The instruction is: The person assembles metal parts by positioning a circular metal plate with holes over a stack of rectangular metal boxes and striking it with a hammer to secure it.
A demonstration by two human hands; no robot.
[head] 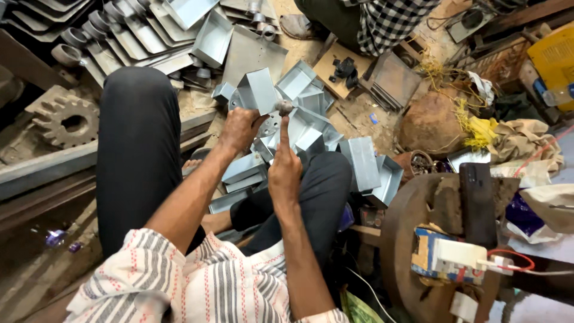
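Note:
My left hand grips a folded grey sheet-metal piece and holds it up over my lap. My right hand is closed around a small hammer, index finger stretched up along its handle. The rounded hammer head rests against the lower right edge of the sheet-metal piece. Below both hands lies a heap of similar grey metal trays spread between my knees. My dark trouser legs frame the heap on both sides.
More metal trays and scoops are stacked at the top left. A rusty gear lies on the left. Another person in a checked shirt sits opposite. On the right stands a round metal disc carrying a dark phone and a white charger.

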